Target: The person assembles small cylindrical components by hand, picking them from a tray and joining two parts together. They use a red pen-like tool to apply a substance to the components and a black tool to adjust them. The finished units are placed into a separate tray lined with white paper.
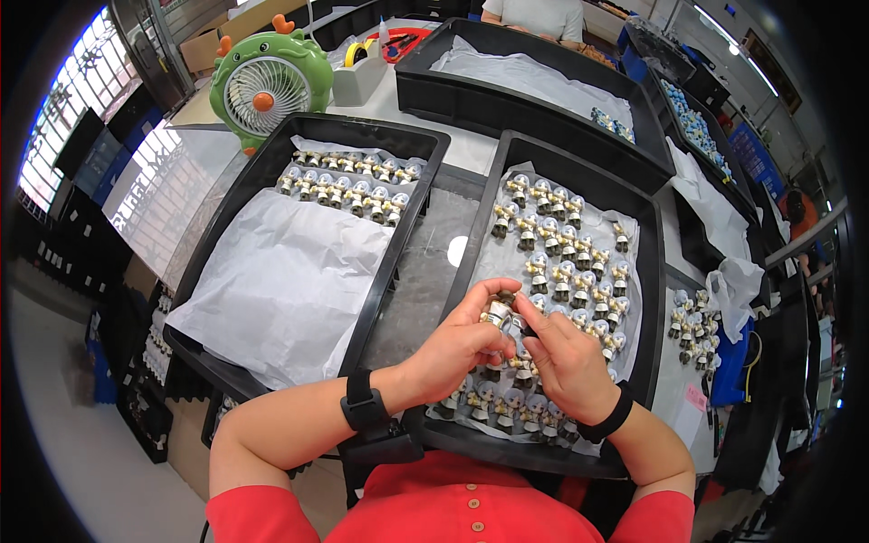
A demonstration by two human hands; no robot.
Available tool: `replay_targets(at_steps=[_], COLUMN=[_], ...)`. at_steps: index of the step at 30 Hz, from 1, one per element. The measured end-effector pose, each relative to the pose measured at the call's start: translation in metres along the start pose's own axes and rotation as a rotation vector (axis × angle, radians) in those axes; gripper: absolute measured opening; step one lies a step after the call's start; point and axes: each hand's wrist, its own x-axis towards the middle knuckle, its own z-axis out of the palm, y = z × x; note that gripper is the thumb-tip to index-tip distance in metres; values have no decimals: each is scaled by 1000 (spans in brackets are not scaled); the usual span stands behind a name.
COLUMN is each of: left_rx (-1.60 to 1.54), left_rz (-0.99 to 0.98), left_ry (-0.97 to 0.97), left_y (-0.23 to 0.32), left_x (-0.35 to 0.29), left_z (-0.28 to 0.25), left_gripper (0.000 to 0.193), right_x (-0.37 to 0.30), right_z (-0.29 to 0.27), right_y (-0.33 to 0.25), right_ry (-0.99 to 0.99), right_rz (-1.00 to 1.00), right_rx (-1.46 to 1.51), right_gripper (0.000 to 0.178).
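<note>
Over the right-hand black tray (pixel 654 299), both hands meet around one small figurine (pixel 499 312) with a white and gold body and a dark end pointing up. My left hand (pixel 462 342) is closed around its body. The fingers of my right hand (pixel 568 360) pinch at its upper right side; a small dark bit shows by the fingertips, too small to name. Below the hands, several rows of like figurines (pixel 563 281) with pale hair lie on white paper. My hands hide part of the middle rows.
A left black tray (pixel 385 303) holds two rows of figurines (pixel 339 193) and bare white paper (pixel 281 271). Behind it stands a green fan (pixel 272 86). A far tray (pixel 534 113) holds a few blue figurines. More figurines (pixel 695 328) lie at right. A person (pixel 543 16) sits opposite.
</note>
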Motion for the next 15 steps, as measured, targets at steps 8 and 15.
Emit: replay_targets(at_steps=[8,15], left_rx=[6,21], left_rz=[-8,-2], left_ry=[9,22], left_y=[0,1], left_x=[0,0], left_z=[0,2], left_gripper=[57,57], right_x=[0,0], right_z=[1,2], right_y=[1,2], right_ry=[5,9], right_rz=[4,6], right_rx=[-33,-35], right_gripper=[50,50])
